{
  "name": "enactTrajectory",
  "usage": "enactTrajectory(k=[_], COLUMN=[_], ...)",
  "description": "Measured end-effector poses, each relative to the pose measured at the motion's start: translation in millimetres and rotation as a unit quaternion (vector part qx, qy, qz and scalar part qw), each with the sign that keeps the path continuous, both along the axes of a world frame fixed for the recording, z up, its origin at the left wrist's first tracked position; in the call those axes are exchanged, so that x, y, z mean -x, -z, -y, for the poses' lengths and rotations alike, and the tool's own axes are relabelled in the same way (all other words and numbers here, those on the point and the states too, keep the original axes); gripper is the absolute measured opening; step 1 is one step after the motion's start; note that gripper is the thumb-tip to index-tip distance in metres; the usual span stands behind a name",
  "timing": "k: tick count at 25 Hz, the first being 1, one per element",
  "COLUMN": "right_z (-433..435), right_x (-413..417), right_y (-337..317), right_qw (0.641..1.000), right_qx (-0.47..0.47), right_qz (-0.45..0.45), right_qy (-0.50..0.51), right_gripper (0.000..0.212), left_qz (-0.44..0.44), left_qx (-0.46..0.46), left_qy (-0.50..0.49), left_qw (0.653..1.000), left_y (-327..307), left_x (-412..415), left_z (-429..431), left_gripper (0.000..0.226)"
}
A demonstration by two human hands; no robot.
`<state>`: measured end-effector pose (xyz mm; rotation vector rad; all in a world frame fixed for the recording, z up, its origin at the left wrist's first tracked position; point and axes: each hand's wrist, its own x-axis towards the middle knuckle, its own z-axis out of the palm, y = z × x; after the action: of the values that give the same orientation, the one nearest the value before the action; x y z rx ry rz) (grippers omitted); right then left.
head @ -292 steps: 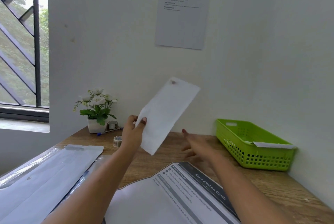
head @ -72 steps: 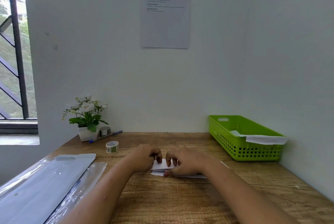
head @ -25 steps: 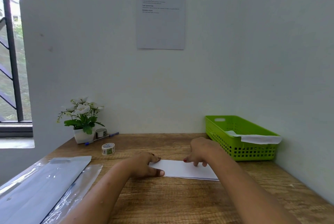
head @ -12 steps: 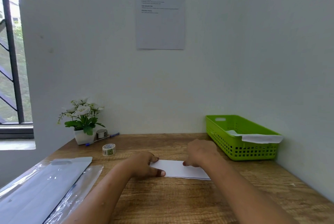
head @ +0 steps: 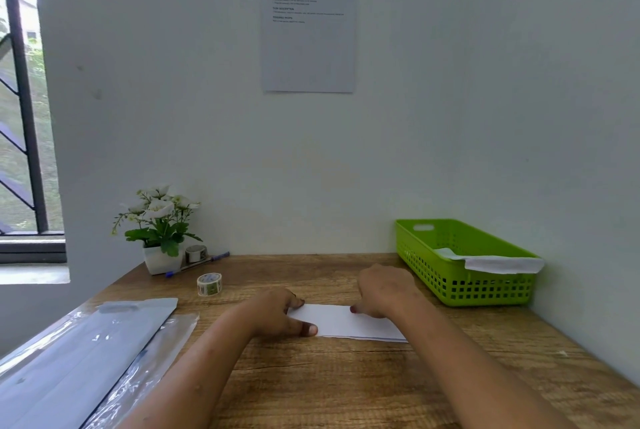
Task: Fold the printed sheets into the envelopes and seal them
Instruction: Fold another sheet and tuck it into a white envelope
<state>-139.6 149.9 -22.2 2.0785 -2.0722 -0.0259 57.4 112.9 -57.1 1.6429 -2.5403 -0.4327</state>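
Note:
A folded white sheet [head: 349, 324] lies flat on the wooden desk [head: 346, 387] in front of me. My left hand [head: 277, 314] holds its left end, thumb on the near edge and fingers curled at the far corner. My right hand [head: 384, 290] presses its bent fingertips onto the sheet's far edge near the middle. My right forearm hides the sheet's right end. A clear plastic pack of white envelopes [head: 86, 352] lies at the left edge of the desk.
A green plastic basket [head: 433, 276] at the back right holds a white envelope [head: 498, 263]. A tape roll [head: 209, 284], a potted white flower [head: 159, 220], a pen [head: 197, 264] and a second tape roll [head: 195, 253] sit at the back left. A printed notice [head: 308, 26] hangs on the wall.
My right hand has slid a little to the left along the sheet's far edge. My left hand has stayed at the left end, and the sheet still lies flat.

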Motion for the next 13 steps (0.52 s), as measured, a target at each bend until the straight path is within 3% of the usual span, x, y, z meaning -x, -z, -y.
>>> enactTrajectory(k=[8, 11, 13], right_z=[7.8, 4.7, 1.8], right_x=[13.7, 5.8, -11.1], right_y=[2.0, 1.4, 8.0], right_qw=[0.998, 0.999, 0.989], right_qx=[0.016, 0.029, -0.012], right_qz=[-0.009, 0.020, 0.094], right_qy=[0.066, -0.021, -0.116], right_gripper=[0.036, 0.036, 0.041], left_qz=[0.000, -0.003, -0.004], left_qx=[-0.007, -0.004, 0.003], left_qy=[-0.008, -0.021, -0.032], left_qw=[1.000, 1.000, 0.999], left_y=[1.8, 2.4, 1.4], left_x=[-1.1, -2.6, -2.8], left_z=[1.7, 2.5, 0.3], left_gripper=[0.080, 0.084, 0.084])
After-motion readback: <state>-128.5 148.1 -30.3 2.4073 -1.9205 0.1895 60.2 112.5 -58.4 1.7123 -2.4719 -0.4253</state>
